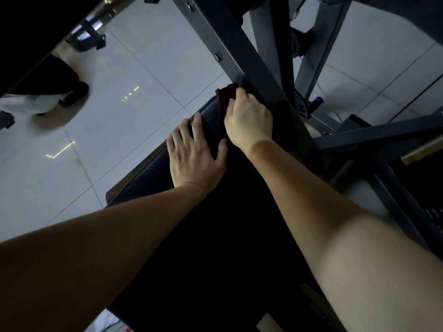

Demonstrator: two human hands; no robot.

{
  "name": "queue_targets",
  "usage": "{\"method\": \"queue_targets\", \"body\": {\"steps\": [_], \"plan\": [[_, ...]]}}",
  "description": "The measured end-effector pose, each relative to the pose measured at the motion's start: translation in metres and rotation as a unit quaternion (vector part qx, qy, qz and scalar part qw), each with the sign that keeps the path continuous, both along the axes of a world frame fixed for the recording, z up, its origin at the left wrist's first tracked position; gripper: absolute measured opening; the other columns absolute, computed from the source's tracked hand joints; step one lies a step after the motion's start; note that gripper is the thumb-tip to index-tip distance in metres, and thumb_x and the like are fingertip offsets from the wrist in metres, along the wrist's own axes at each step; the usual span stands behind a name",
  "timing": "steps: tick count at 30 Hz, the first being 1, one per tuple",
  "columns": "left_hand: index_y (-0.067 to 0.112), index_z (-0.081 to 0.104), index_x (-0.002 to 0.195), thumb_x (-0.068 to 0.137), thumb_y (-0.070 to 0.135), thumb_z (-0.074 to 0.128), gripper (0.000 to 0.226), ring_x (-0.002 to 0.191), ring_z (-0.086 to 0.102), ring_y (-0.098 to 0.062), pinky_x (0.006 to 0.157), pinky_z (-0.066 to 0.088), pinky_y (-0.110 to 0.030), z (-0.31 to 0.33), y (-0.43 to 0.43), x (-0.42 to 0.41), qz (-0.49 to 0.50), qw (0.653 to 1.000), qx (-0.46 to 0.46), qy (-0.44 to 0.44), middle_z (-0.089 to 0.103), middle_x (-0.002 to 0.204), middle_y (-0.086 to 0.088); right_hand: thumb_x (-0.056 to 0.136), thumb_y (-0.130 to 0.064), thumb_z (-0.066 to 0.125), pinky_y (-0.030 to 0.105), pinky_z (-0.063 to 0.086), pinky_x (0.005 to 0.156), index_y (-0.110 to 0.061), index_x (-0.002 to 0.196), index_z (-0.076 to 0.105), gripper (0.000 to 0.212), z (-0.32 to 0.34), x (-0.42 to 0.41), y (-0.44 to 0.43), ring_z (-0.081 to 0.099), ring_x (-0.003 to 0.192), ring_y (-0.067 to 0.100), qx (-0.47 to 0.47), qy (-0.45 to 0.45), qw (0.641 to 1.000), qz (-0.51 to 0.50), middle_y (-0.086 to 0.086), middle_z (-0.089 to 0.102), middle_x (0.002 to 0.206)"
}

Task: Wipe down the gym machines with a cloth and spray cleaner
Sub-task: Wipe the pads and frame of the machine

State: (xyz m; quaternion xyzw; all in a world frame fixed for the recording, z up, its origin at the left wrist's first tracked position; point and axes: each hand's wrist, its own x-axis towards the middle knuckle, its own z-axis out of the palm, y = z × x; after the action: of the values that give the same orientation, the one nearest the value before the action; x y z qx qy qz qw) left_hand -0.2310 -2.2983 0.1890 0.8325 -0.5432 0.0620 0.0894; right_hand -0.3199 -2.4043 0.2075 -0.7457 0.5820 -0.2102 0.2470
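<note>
A black padded bench pad (148, 173) of a gym machine runs from the bottom middle up to the centre. My left hand (194, 152) lies flat on the pad near its left edge, fingers straight and spread. My right hand (249, 118) presses a dark red cloth (226, 94) against the far end of the pad, where the pad meets a grey steel beam (230, 51). The fingers curl over the cloth, and most of the cloth is hidden under the hand. No spray bottle is in view.
Grey frame bars (318, 56) of the machine cross at the upper right and right. Pale floor tiles (134, 75) lie to the left. Another person's dark shoe and trouser leg (72, 92) stand at the left. A barbell end (96, 37) shows at the upper left.
</note>
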Motion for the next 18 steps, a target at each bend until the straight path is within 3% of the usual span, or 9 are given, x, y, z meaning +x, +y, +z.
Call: {"method": "queue_targets", "body": {"steps": [3, 6, 8, 10, 12, 14, 15, 18], "plan": [[0.013, 0.035, 0.152, 0.091, 0.06, 0.043, 0.077, 0.128, 0.044, -0.033, 0.113, 0.032, -0.048, 0.001, 0.0, 0.0, 0.002, 1.0, -0.002, 0.001, 0.046, 0.142, -0.012, 0.105, -0.036, 0.038, 0.04, 0.047, 0.08, -0.008, 0.113, 0.057, 0.035, -0.017, -0.045, 0.025, 0.065, 0.101, 0.038, -0.023, 0.027, 0.999, -0.004, 0.016, 0.067, 0.111], [0.015, 0.033, 0.152, 0.092, 0.061, 0.042, 0.076, 0.128, 0.043, -0.031, 0.115, 0.031, -0.048, 0.002, 0.001, -0.001, 0.003, 1.0, 0.0, 0.009, 0.044, 0.142, -0.011, 0.105, -0.037, 0.037, 0.034, 0.042, 0.056, -0.005, 0.086, 0.059, 0.042, -0.035, -0.101, 0.058, 0.065, 0.065, 0.036, -0.057, 0.047, 0.997, -0.002, 0.017, 0.064, 0.073], [0.016, 0.031, 0.153, 0.093, 0.063, 0.041, 0.077, 0.13, 0.042, -0.032, 0.116, 0.03, -0.049, 0.002, 0.001, -0.002, 0.002, 1.0, 0.006, 0.008, 0.043, 0.144, -0.011, 0.106, -0.034, 0.033, 0.033, 0.04, 0.054, -0.003, 0.083, 0.059, 0.046, -0.038, -0.118, 0.065, 0.064, 0.063, 0.035, -0.003, 0.089, 0.996, -0.001, 0.015, 0.061, 0.069], [0.015, 0.031, 0.153, 0.092, 0.063, 0.041, 0.078, 0.13, 0.043, -0.033, 0.116, 0.03, -0.049, 0.002, 0.0, 0.0, 0.007, 1.0, 0.007, 0.005, 0.043, 0.144, -0.012, 0.103, -0.024, 0.037, 0.034, 0.042, 0.048, -0.004, 0.076, 0.057, 0.039, -0.03, -0.101, 0.053, 0.062, 0.057, 0.033, -0.042, 0.088, 0.995, 0.015, 0.014, 0.056, 0.064], [0.014, 0.032, 0.153, 0.092, 0.062, 0.043, 0.078, 0.129, 0.043, -0.033, 0.115, 0.03, -0.049, 0.001, -0.001, 0.0, 0.003, 1.0, 0.007, 0.006, 0.044, 0.144, -0.012, 0.104, -0.021, 0.04, 0.04, 0.049, 0.065, -0.008, 0.09, 0.059, 0.027, -0.012, -0.065, 0.03, 0.065, 0.076, 0.034, -0.029, 0.04, 0.999, -0.003, 0.017, 0.064, 0.084], [0.014, 0.032, 0.153, 0.091, 0.061, 0.044, 0.078, 0.128, 0.043, -0.033, 0.115, 0.031, -0.048, 0.001, 0.0, -0.001, 0.002, 1.0, 0.005, 0.002, 0.044, 0.143, -0.012, 0.107, -0.029, 0.037, 0.041, 0.046, 0.086, -0.008, 0.114, 0.059, 0.032, -0.004, -0.034, 0.013, 0.063, 0.107, 0.036, 0.057, -0.009, 0.998, -0.014, 0.016, 0.067, 0.116], [0.014, 0.032, 0.153, 0.091, 0.061, 0.044, 0.078, 0.128, 0.043, -0.033, 0.114, 0.031, -0.048, 0.0, -0.001, -0.001, 0.001, 1.0, 0.004, -0.001, 0.044, 0.143, -0.012, 0.107, -0.032, 0.036, 0.041, 0.044, 0.088, -0.008, 0.119, 0.058, 0.034, -0.006, -0.027, 0.008, 0.061, 0.112, 0.036, 0.064, -0.011, 0.998, -0.018, 0.015, 0.066, 0.122], [0.014, 0.032, 0.152, 0.091, 0.061, 0.043, 0.079, 0.128, 0.043, -0.033, 0.114, 0.03, -0.048, 0.0, -0.001, -0.001, 0.003, 1.0, 0.009, -0.001, 0.045, 0.143, -0.013, 0.107, -0.036, 0.036, 0.04, 0.045, 0.078, -0.007, 0.108, 0.06, 0.038, -0.026, -0.059, 0.031, 0.065, 0.098, 0.038, 0.016, -0.002, 1.0, -0.026, 0.017, 0.069, 0.105]]}}
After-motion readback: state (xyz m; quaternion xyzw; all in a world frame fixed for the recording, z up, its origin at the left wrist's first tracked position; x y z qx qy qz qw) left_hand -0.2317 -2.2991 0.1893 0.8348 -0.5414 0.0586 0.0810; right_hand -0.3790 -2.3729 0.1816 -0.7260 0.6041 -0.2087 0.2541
